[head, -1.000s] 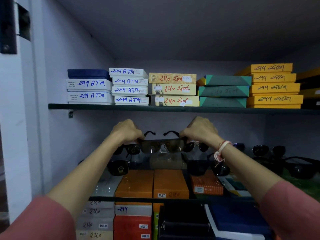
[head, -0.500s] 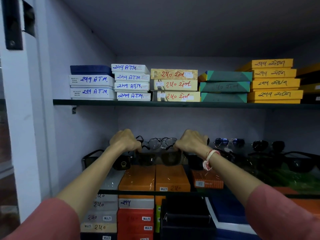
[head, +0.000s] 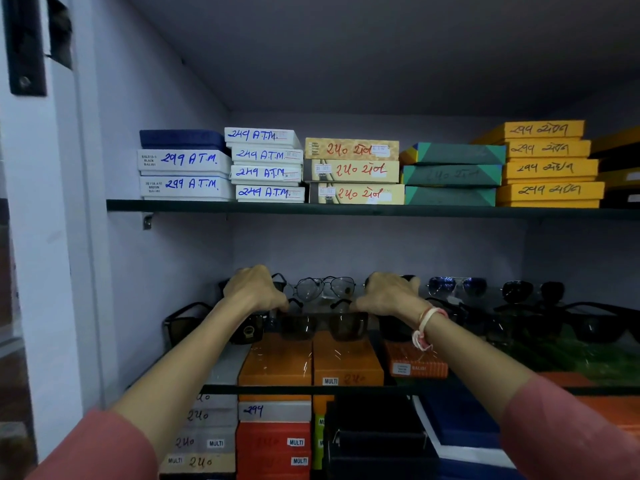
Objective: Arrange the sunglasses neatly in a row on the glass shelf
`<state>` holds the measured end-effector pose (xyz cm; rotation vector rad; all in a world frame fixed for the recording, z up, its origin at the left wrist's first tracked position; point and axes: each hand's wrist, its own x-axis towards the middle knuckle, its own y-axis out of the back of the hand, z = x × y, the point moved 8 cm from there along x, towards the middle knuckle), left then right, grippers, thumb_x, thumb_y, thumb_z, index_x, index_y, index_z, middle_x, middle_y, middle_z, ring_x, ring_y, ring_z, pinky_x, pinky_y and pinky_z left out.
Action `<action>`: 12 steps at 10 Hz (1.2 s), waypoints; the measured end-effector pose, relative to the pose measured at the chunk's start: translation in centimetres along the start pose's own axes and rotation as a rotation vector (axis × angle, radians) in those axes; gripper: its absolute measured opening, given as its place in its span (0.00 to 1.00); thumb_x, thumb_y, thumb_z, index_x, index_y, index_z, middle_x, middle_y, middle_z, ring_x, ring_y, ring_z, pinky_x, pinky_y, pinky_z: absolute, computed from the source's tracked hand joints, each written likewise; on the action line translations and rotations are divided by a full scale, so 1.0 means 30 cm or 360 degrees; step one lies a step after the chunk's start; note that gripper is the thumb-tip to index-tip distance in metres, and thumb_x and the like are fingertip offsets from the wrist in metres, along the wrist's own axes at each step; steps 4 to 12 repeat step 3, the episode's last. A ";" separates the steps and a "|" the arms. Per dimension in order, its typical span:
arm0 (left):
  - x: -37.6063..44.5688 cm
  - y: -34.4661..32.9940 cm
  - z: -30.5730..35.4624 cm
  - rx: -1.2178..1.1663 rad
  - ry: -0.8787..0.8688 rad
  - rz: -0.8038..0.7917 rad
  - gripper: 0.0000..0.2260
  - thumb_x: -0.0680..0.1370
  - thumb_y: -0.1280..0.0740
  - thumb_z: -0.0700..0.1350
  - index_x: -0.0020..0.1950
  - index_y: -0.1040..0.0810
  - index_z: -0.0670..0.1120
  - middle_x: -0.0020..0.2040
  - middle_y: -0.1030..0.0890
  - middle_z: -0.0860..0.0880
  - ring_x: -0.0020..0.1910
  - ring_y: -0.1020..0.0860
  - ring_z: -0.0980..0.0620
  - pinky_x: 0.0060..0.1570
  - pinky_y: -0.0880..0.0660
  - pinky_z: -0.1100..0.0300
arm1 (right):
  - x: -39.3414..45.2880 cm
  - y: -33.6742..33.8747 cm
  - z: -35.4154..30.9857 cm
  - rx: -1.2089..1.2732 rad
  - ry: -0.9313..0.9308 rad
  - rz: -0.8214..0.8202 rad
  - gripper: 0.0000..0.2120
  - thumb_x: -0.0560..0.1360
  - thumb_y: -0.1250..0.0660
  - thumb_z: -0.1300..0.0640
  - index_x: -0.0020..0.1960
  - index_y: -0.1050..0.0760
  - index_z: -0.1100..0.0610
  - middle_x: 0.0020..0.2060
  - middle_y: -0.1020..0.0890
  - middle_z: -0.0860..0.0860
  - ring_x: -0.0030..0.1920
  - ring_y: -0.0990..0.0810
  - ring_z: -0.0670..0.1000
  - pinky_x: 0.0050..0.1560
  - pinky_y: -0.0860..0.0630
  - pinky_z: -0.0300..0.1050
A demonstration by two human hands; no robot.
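A pair of brown-lensed sunglasses [head: 323, 325] sits low over the glass shelf [head: 346, 389], in the front row. My left hand [head: 254, 289] grips its left temple and my right hand [head: 389, 292] grips its right temple. Whether the pair rests on the glass I cannot tell. Left of it stands a black pair [head: 207, 323]. Behind it sits a clear-lensed aviator pair [head: 325, 287]. Further right, a blue-lensed pair [head: 457, 285] and several dark pairs [head: 533, 291] line the back and front rows.
The upper shelf [head: 346, 207] carries stacked white, yellow, green and orange boxes [head: 266, 164]. Orange boxes [head: 311, 358] show through the glass below, with more boxes under them. The cabinet's left wall [head: 156, 271] is close to the black pair.
Both hands have lowered the brown-lensed sunglasses from mid-air down to the front row of the glass shelf. The clear aviator pair behind has come into view.
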<state>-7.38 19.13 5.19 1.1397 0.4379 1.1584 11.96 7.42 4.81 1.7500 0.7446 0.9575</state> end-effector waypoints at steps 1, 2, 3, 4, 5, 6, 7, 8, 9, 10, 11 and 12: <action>-0.009 0.005 0.002 0.0033 -0.0016 0.0016 0.19 0.66 0.24 0.54 0.27 0.29 0.45 0.28 0.27 0.50 0.29 0.27 0.51 0.30 0.31 0.59 | -0.005 0.007 -0.003 -0.0042 0.0021 -0.0007 0.22 0.70 0.32 0.37 0.31 0.32 0.53 0.30 0.28 0.48 0.43 0.26 0.53 0.60 0.37 0.53; -0.015 0.022 0.008 0.0038 -0.0052 0.0024 0.20 0.65 0.24 0.59 0.34 0.21 0.43 0.34 0.20 0.48 0.35 0.22 0.50 0.34 0.24 0.57 | -0.022 0.029 -0.008 0.0029 0.0006 0.0000 0.24 0.68 0.31 0.35 0.31 0.31 0.53 0.29 0.28 0.48 0.41 0.25 0.53 0.58 0.34 0.51; -0.061 0.061 0.047 -0.0016 -0.0199 0.0230 0.21 0.68 0.27 0.61 0.47 0.14 0.44 0.46 0.14 0.47 0.46 0.18 0.49 0.44 0.20 0.54 | -0.049 0.088 0.027 0.0318 0.0033 0.0156 0.26 0.67 0.30 0.35 0.37 0.19 0.60 0.30 0.22 0.49 0.39 0.19 0.54 0.51 0.26 0.50; -0.061 0.061 0.047 -0.0016 -0.0199 0.0230 0.21 0.68 0.27 0.61 0.47 0.14 0.44 0.46 0.14 0.47 0.46 0.18 0.49 0.44 0.20 0.54 | -0.049 0.088 0.027 0.0318 0.0033 0.0156 0.26 0.67 0.30 0.35 0.37 0.19 0.60 0.30 0.22 0.49 0.39 0.19 0.54 0.51 0.26 0.50; -0.061 0.061 0.047 -0.0016 -0.0199 0.0230 0.21 0.68 0.27 0.61 0.47 0.14 0.44 0.46 0.14 0.47 0.46 0.18 0.49 0.44 0.20 0.54 | -0.049 0.088 0.027 0.0318 0.0033 0.0156 0.26 0.67 0.30 0.35 0.37 0.19 0.60 0.30 0.22 0.49 0.39 0.19 0.54 0.51 0.26 0.50; -0.061 0.061 0.047 -0.0016 -0.0199 0.0230 0.21 0.68 0.27 0.61 0.47 0.14 0.44 0.46 0.14 0.47 0.46 0.18 0.49 0.44 0.20 0.54 | -0.049 0.088 0.027 0.0318 0.0033 0.0156 0.26 0.67 0.30 0.35 0.37 0.19 0.60 0.30 0.22 0.49 0.39 0.19 0.54 0.51 0.26 0.50; -0.061 0.061 0.047 -0.0016 -0.0199 0.0230 0.21 0.68 0.27 0.61 0.47 0.14 0.44 0.46 0.14 0.47 0.46 0.18 0.49 0.44 0.20 0.54 | -0.049 0.088 0.027 0.0318 0.0033 0.0156 0.26 0.67 0.30 0.35 0.37 0.19 0.60 0.30 0.22 0.49 0.39 0.19 0.54 0.51 0.26 0.50; -0.061 0.061 0.047 -0.0016 -0.0199 0.0230 0.21 0.68 0.27 0.61 0.47 0.14 0.44 0.46 0.14 0.47 0.46 0.18 0.49 0.44 0.20 0.54 | -0.049 0.088 0.027 0.0318 0.0033 0.0156 0.26 0.67 0.30 0.35 0.37 0.19 0.60 0.30 0.22 0.49 0.39 0.19 0.54 0.51 0.26 0.50; -0.061 0.061 0.047 -0.0016 -0.0199 0.0230 0.21 0.68 0.27 0.61 0.47 0.14 0.44 0.46 0.14 0.47 0.46 0.18 0.49 0.44 0.20 0.54 | -0.049 0.088 0.027 0.0318 0.0033 0.0156 0.26 0.67 0.30 0.35 0.37 0.19 0.60 0.30 0.22 0.49 0.39 0.19 0.54 0.51 0.26 0.50; -0.061 0.061 0.047 -0.0016 -0.0199 0.0230 0.21 0.68 0.27 0.61 0.47 0.14 0.44 0.46 0.14 0.47 0.46 0.18 0.49 0.44 0.20 0.54 | -0.049 0.088 0.027 0.0318 0.0033 0.0156 0.26 0.67 0.30 0.35 0.37 0.19 0.60 0.30 0.22 0.49 0.39 0.19 0.54 0.51 0.26 0.50; -0.061 0.061 0.047 -0.0016 -0.0199 0.0230 0.21 0.68 0.27 0.61 0.47 0.14 0.44 0.46 0.14 0.47 0.46 0.18 0.49 0.44 0.20 0.54 | -0.049 0.088 0.027 0.0318 0.0033 0.0156 0.26 0.67 0.30 0.35 0.37 0.19 0.60 0.30 0.22 0.49 0.39 0.19 0.54 0.51 0.26 0.50; -0.061 0.061 0.047 -0.0016 -0.0199 0.0230 0.21 0.68 0.27 0.61 0.47 0.14 0.44 0.46 0.14 0.47 0.46 0.18 0.49 0.44 0.20 0.54 | -0.049 0.088 0.027 0.0318 0.0033 0.0156 0.26 0.67 0.30 0.35 0.37 0.19 0.60 0.30 0.22 0.49 0.39 0.19 0.54 0.51 0.26 0.50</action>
